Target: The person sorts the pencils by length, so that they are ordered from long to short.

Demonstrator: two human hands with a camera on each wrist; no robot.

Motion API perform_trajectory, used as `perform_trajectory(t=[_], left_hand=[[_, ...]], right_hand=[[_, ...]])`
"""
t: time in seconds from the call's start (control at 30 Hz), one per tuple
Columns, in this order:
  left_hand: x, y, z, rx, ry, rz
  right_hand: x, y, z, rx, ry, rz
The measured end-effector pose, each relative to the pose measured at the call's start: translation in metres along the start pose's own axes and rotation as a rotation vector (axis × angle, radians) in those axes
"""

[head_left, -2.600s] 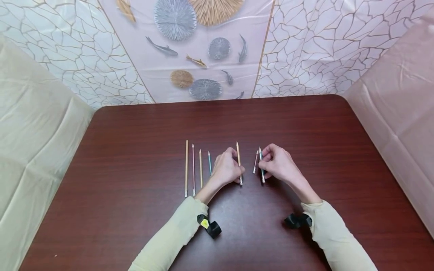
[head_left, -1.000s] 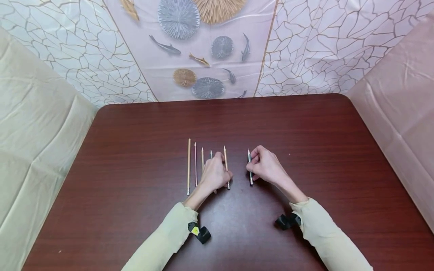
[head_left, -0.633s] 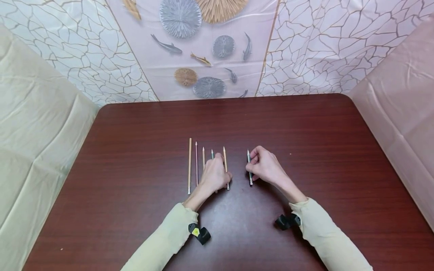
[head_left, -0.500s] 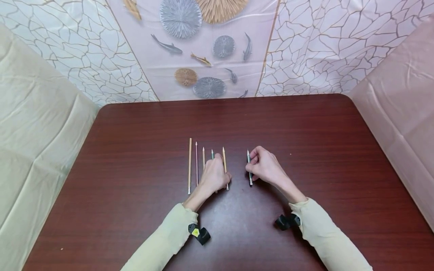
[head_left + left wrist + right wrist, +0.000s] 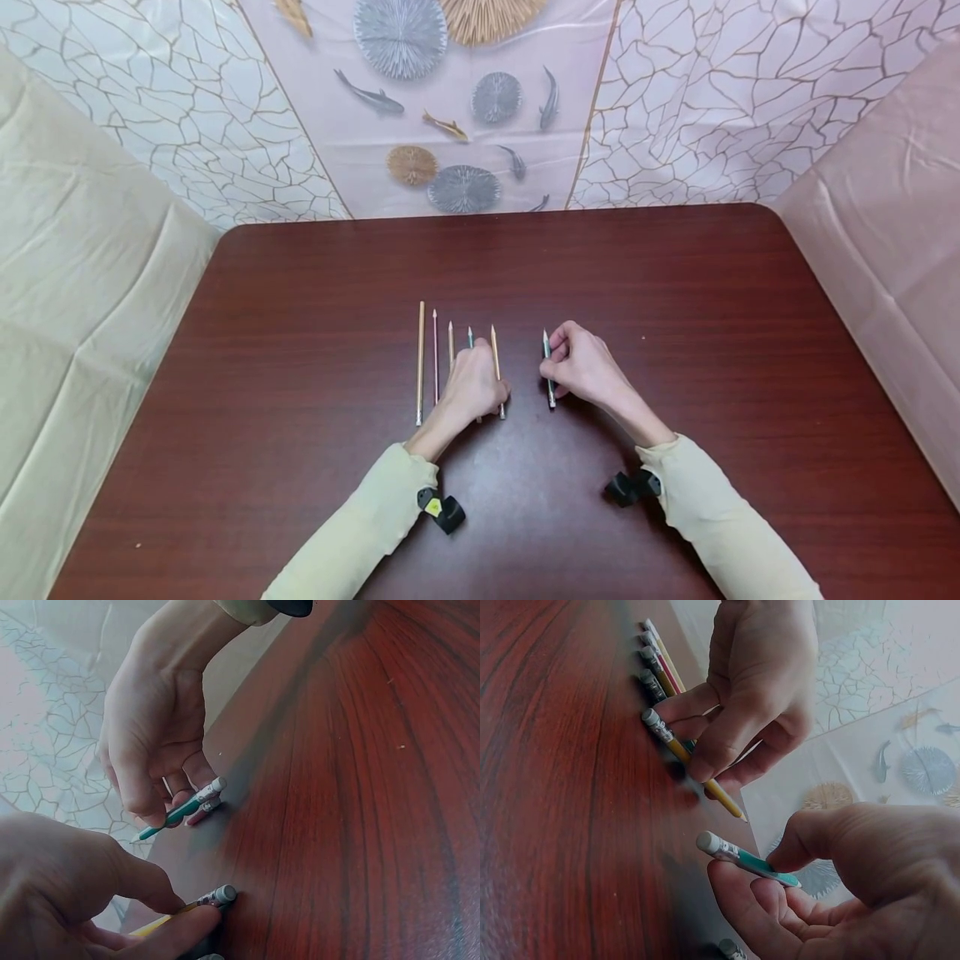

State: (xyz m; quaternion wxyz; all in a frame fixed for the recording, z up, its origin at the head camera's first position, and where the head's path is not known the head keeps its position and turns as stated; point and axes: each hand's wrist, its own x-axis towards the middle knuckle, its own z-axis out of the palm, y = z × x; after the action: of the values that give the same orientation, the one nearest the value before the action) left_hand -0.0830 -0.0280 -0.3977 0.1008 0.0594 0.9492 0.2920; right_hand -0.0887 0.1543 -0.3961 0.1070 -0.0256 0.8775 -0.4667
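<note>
My left hand (image 5: 471, 383) pinches a yellow pencil (image 5: 496, 354) near its eraser end, tip pointing away. My right hand (image 5: 588, 367) holds a short green pencil (image 5: 547, 346) between thumb and fingers, a hand's width to the right. Just beneath that pencil, the left wrist view shows a shorter red pencil (image 5: 201, 814); the head view does not show it. Left of the left hand lie a long tan pencil (image 5: 420, 358), a dark pink pencil (image 5: 436, 358), another yellow pencil (image 5: 451, 340) and another green pencil (image 5: 470, 337). The hand and wrist partly cover the last three.
A dark red-brown wooden table (image 5: 300, 350) carries everything. Patterned cloth (image 5: 480, 167) hangs behind it, and pale draped cloths (image 5: 82, 275) flank both sides. Each sleeve bears a black wrist camera (image 5: 442, 510).
Both hands have shifted left. The held yellow pencil has come closer to the row of pencils. The held green pencil has moved left, and the short red pencil beside it has gone from the head view.
</note>
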Motion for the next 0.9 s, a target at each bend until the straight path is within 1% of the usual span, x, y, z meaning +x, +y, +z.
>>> perform_trajectory(t=[0.07,0.23,0.4,0.6,0.9], left_hand=[[0.0011,0.0001,-0.0002,0.015,-0.002,0.008],[0.0020,0.0020,-0.0006,0.030,-0.007,0.005],[0.0026,0.0026,0.0012,0.047,0.007,0.000],[0.0027,0.0023,0.0031,0.056,0.012,-0.004],[0.0016,0.0018,0.0039,0.055,0.024,0.016]], right_hand=[[0.0001,-0.0004,0.0000,0.000,0.001,-0.002],[0.0005,-0.0003,0.0006,0.002,-0.004,-0.006],[0.0007,0.0006,0.0010,-0.002,-0.005,-0.014],[0.0001,0.0009,0.0019,0.007,-0.010,-0.016],[0.0012,0.0015,0.0046,0.015,-0.018,-0.020]])
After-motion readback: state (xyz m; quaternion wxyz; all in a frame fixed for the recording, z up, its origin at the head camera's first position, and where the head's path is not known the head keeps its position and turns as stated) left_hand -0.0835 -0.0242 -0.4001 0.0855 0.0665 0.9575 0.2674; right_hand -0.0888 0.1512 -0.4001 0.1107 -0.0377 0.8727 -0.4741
